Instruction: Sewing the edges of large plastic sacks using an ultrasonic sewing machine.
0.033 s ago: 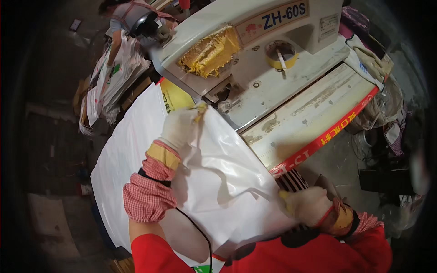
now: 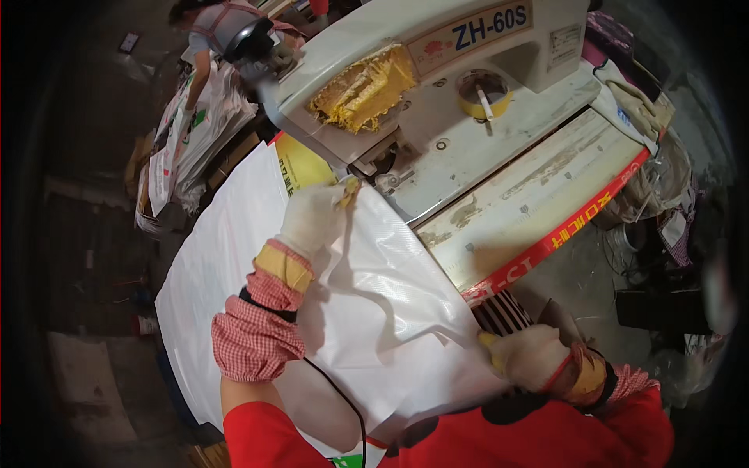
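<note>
A large white woven plastic sack (image 2: 398, 312) lies spread in front of me, creased, with its right edge along the machine table. My left hand (image 2: 308, 218), in a white glove with yellowed fingertips, is closed on the sack's far corner beside the sewing machine (image 2: 499, 93). The presser foot area (image 2: 390, 181) is just right of those fingers. Lower right, my right hand (image 2: 530, 355), gloved too, is closed on the sack's near right corner; its fingertips are partly hidden. A black cord (image 2: 343, 394) runs down over the sack by my left forearm.
A roll of yellow tape (image 2: 484, 93) with a white stick across it rests on the machine bed. Yellow frayed padding (image 2: 367, 86) is stuck to the machine head. Far left, another person (image 2: 226, 35) bends over a pile of white sacks (image 2: 211, 132). Plastic bags (image 2: 651, 187) hang at right.
My left hand has shifted very slightly to the right with the sack's corner, and the creases in the sack differ a little. My right hand keeps its place.
</note>
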The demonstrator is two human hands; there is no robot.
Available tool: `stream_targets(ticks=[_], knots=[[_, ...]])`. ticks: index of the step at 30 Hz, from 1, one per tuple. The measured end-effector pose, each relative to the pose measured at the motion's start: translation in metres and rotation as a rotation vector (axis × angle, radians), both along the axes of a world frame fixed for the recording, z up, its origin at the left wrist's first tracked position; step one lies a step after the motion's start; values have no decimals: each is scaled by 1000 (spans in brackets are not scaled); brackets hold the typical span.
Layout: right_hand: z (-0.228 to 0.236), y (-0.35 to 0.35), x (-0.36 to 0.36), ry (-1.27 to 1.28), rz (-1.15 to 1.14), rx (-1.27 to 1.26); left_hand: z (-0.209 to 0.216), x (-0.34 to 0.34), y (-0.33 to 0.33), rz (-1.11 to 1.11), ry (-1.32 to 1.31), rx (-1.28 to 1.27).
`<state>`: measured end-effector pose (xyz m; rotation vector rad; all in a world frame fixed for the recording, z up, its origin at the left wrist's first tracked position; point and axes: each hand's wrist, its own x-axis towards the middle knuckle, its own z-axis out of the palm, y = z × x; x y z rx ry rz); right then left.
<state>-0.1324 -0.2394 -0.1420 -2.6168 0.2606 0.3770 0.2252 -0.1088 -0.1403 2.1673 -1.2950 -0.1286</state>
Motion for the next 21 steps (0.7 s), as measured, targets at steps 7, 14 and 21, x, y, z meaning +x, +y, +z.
stream_targets(ticks=[7, 14, 21], knots=[[-7, 11, 65, -874, -119, -90, 3, 82, -5, 199, 418, -332], [-60, -33, 159, -1018, -126, -352, 33, 40, -37, -119, 280, 217], [32, -44, 198, -285, 355, -15, 112, -61, -33, -517, 138, 731]])
